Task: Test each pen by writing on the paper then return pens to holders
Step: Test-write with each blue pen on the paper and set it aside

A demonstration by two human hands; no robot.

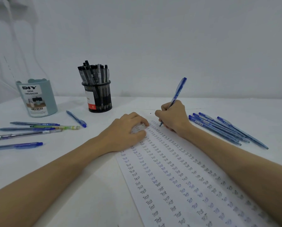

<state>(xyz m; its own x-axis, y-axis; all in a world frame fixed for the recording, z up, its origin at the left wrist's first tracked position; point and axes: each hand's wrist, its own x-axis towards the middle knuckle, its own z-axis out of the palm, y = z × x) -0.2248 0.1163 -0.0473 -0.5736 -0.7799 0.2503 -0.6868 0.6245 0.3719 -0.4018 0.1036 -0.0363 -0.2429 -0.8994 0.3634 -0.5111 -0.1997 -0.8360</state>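
Note:
My right hand grips a blue pen with its tip down on the paper, near the sheet's far end. The sheet is covered in columns of the word "Test" in black and blue ink. My left hand rests on the paper's far left part, fingers slightly bent, pressing it down. A black mesh holder full of black pens stands at the back. To its left stands a teal desk organizer; I cannot see inside it.
Several blue pens lie in a row right of the paper. More loose pens, mostly blue and one green, lie scattered at the left, with a single blue pen near the mesh holder. A white wall rises behind the white table.

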